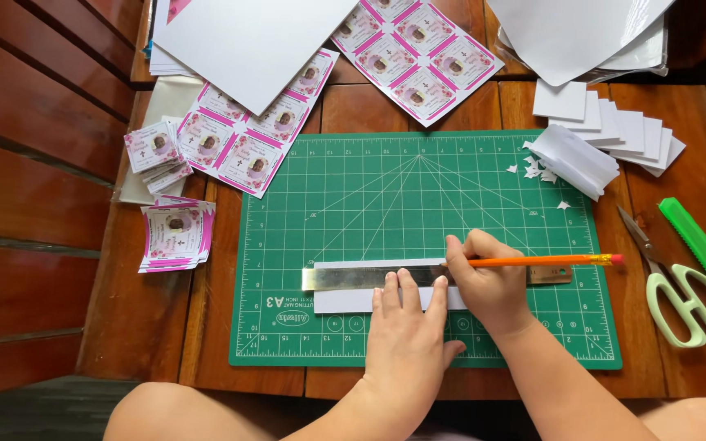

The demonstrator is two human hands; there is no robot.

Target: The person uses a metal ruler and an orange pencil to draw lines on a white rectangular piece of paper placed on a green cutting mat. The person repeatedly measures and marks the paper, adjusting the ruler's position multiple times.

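Note:
A green cutting mat lies on the wooden table. On its near part a white paper strip lies under a metal ruler. My left hand presses flat on the ruler and strip. My right hand holds an orange pencil, its tip at the ruler's upper edge and its pink eraser end pointing right.
Pale green scissors and a green cutter lie to the right of the mat. Folded white papers and small scraps sit at the mat's top right. Sheets and stacks of pink printed cards lie at the left and back.

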